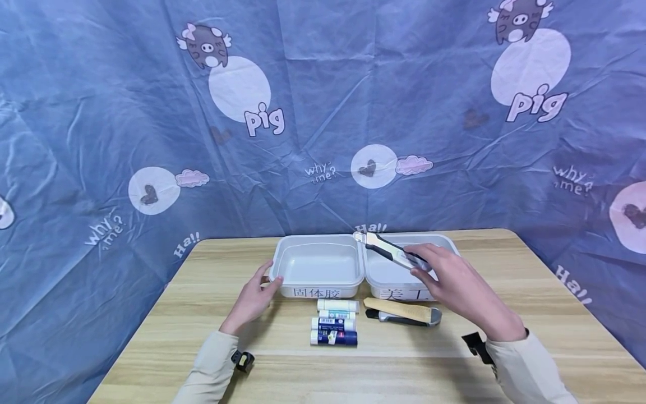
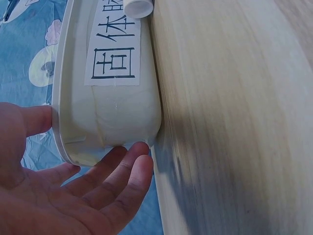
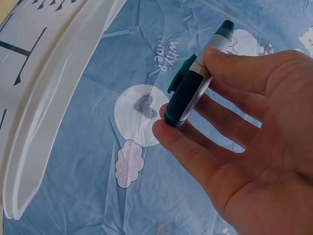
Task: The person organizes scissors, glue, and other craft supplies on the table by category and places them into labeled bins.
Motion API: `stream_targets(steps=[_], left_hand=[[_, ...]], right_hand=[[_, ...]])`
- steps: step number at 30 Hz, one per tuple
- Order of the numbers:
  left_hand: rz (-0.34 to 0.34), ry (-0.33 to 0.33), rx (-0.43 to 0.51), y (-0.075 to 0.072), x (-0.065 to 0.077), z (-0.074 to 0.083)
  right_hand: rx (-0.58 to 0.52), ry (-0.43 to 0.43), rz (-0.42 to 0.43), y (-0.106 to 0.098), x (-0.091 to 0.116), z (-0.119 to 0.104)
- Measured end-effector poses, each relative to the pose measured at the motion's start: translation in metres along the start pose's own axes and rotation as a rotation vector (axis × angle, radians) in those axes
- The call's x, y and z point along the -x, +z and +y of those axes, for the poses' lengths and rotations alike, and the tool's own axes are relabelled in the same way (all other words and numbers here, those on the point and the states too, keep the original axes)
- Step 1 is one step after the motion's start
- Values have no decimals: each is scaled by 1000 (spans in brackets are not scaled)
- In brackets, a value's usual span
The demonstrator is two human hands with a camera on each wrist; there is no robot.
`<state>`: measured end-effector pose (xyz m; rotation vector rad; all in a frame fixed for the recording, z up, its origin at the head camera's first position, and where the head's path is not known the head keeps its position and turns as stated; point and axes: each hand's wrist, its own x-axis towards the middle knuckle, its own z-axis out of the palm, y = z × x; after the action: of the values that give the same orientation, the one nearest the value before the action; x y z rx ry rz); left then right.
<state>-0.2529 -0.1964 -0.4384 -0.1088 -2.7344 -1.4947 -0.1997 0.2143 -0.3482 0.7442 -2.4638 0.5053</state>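
Note:
My right hand [image 1: 444, 278] pinches a utility knife [image 1: 388, 248], silver and dark, above the right white plastic box [image 1: 375, 280]. In the right wrist view, thumb and fingertips hold the knife [image 3: 188, 90] by its sides, clear of the box rim [image 3: 54, 107]. At the left white plastic box [image 1: 287, 289], my left hand [image 1: 254, 300] rests at the near left corner. The left wrist view shows its thumb touching the rim and its loosely extended fingers [image 2: 139, 171] against the wall below. Inside the left box, a bare bottom shows.
Several glue sticks [image 1: 334, 324] lie in a stack of rows before the left box. Next to them, a long tan piece [image 1: 398, 308] and a dark utility knife [image 1: 404, 320] lie together. Both boxes carry paper labels on their fronts. A blue printed curtain [image 1: 323, 112] hangs behind the wooden table [image 1: 323, 381].

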Motion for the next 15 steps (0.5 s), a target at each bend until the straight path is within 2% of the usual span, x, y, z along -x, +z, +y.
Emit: stream_targets(steps=[15], left_hand=[[1, -3, -14, 0, -1, 1]], right_hand=[[-20, 39, -11, 2, 0, 14]])
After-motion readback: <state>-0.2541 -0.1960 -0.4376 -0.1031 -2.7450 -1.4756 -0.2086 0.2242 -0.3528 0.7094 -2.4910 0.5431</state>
